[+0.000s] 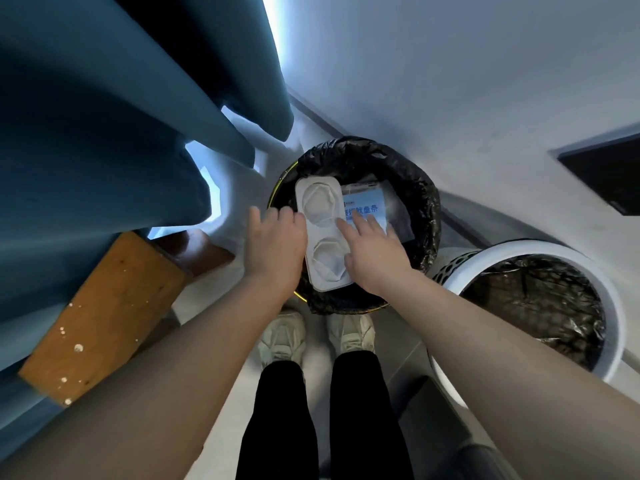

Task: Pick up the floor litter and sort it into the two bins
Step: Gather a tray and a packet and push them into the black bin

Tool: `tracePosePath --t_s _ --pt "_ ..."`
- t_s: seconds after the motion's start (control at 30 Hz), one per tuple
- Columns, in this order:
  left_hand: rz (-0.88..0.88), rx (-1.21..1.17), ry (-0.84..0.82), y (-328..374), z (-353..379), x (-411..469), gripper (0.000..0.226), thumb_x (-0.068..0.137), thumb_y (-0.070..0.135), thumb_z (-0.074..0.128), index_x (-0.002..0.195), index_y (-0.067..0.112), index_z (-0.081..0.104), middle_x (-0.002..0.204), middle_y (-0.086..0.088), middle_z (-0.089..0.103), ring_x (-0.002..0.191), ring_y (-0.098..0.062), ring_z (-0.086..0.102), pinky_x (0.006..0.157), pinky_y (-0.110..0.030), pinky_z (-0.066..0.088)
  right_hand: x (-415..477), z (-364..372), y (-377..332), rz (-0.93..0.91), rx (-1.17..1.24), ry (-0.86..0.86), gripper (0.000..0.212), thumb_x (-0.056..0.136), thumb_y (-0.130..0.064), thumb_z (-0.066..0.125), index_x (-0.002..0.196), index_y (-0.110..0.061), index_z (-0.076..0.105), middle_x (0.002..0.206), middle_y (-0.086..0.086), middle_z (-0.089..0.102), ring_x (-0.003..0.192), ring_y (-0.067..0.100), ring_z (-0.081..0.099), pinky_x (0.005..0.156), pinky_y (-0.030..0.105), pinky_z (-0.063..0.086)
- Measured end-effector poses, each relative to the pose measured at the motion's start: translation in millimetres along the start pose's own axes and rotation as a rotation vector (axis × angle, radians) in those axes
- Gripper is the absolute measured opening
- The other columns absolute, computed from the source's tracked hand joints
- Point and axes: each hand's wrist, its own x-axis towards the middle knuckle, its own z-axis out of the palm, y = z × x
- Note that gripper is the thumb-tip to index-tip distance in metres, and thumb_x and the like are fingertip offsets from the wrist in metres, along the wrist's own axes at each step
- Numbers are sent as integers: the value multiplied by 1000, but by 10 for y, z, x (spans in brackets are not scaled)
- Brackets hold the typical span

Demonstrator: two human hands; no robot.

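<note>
Left hand [273,244] and right hand [374,258] touch moulded tray [317,206] (twin hollows).

Cool daylight glows behind the curtain [104,133]; edges bend, slightly soft.

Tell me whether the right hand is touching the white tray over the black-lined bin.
Touching. The head view shows the right hand with its straight fingers lying flat on the right edge of the white tray.
</note>
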Motion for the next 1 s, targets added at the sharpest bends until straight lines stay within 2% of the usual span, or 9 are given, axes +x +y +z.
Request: tracePosePath --t_s 0.13,0.33,0.5,0.63,0.7,0.73,0.83,0.9,1.0 --pt "-154 -98 -150 -32 8 105 27 92 9 46 120 7 47 103 -9 68 96 -29 64 71 -32 35 17 7 -121 -57 20 -27 71 98 -28 42 152 -32 -5 161 5 -3 148 31 -2 117 53 9" --pt "-188 -197 -277 22 -79 218 16 92 6 51 100 9 64 99 -9 66 94 -27 63 64 -29 36 65 63 -175 -60 32 -64 70 99 -30 42 152 -33 -4 161 4 -5 148 30 -3 116 53 10" --pt "-334 -669 -27 -112 -4 79 9 91 22 51 87 17 57 76 -2 57 70 -23 47 59 -29 32 51 77 -163 -54 57 -84 70 100 -31 41 152 -36 -5 161 4 -7 148 31 -4 116 56 11" --pt "-487 -1092 200 -313 29 -184 11 88 18 52 79 14 54 61 4 50 59 -14 45 55 -26 35 27 61 -161 -25 48 -115 68 100 -36 38 151 -38 -7 161 3 -9 148 32 -6 115 60 12" --pt "-587 -1182 238 -424 123 -288 13 89 15 52 76 11 53 63 4 50 58 -9 45 51 -13 34 23 68 -172 -11 48 -123 66 100 -38 37 151 -39 -6 161 3 -9 147 33 -6 112 64 14" --pt "-649 -1231 218 -472 221 -313 14 89 15 51 76 11 52 65 3 52 60 -11 48 53 -14 37 26 78 -177 -3 53 -128 66 100 -40 36 150 -39 -6 161 3 -9 147 33 -6 111 66 14" --pt "-792 -1321 65 -553 576 -272 14 91 19 50 82 10 55 75 -2 58 74 -24 61 69 -35 55 58 126 -192 13 54 -150 65 100 -43 35 150 -40 -5 161 3 -10 147 34 -8 110 69 13" --pt "-833 -1319 -46 -553 668 -200 13 90 17 52 99 10 58 94 -4 63 86 -26 63 80 -42 55 79 143 -198 16 67 -144 64 100 -42 35 150 -41 -4 161 3 -10 147 33 -9 110 68 13" --pt "-764 -1325 -48 -491 584 -27 38 90 10 49 128 14 45 118 -2 55 104 -23 56 83 -28 43 108 142 -222 -14 111 -66 62 99 -36 39 151 -39 6 161 4 -6 147 32 -7 113 63 11"
